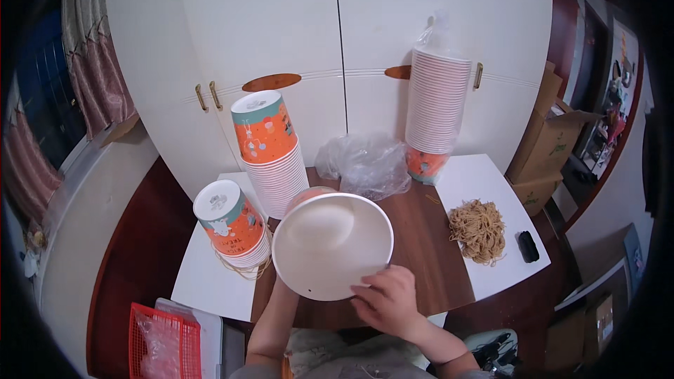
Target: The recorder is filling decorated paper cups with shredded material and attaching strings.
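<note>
Facing me with its open mouth, the white-lined bucket (333, 249) hangs above the brown middle of the worktop (428, 249). My right grip (388, 300) is loosely curled at the bucket's lower right rim, though I cannot tell whether it clamps; my left grip is hidden behind, its hold unseen. Two stacks of upturned orange buckets (265, 140) stand left, a tangle of tan bands (477, 231) lies right

At six o'clock, a tub (330, 256) with a creamy-white inside; at ten, a tall tub stack (267, 140), and at eight, a short stack (235, 228), both orange and teal with white cartoon figures; at two, a third stack (437, 101) striped white and pale pink; at four, tan cords (479, 231)
</note>
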Tool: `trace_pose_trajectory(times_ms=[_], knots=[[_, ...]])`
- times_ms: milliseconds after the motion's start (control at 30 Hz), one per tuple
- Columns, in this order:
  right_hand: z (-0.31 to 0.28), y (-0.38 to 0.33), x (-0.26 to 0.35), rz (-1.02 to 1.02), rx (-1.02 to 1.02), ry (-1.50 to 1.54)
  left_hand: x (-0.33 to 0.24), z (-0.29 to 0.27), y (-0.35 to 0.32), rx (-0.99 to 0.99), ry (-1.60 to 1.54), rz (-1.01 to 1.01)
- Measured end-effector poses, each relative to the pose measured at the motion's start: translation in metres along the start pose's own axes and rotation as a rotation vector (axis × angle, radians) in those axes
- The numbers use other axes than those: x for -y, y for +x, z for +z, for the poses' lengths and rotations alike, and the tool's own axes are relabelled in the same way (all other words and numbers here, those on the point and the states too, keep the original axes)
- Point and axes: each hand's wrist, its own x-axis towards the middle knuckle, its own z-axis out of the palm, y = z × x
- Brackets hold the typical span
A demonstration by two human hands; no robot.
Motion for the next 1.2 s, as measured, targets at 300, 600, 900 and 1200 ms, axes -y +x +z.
trace_pose_trajectory(times_ms=[300,600,900,1200], knots=[[0.005,-0.022,-0.022,0.143,0.043,-0.061,0.038,0.008,-0.015,-0.032,-0.305,-0.3],[-0.009,-0.079,-0.031,0.08,0.417,-0.202,0.048,-0.023,-0.056,-0.403,0.331,-0.197],[-0.053,-0.056,-0.139,0.381,0.188,-0.49,0.025,-0.008,-0.069,-0.392,0.527,-0.039],[-0.069,-0.106,-0.259,0.336,0.327,-1.005,0.02,-0.011,-0.085,-0.428,0.614,-0.05]])
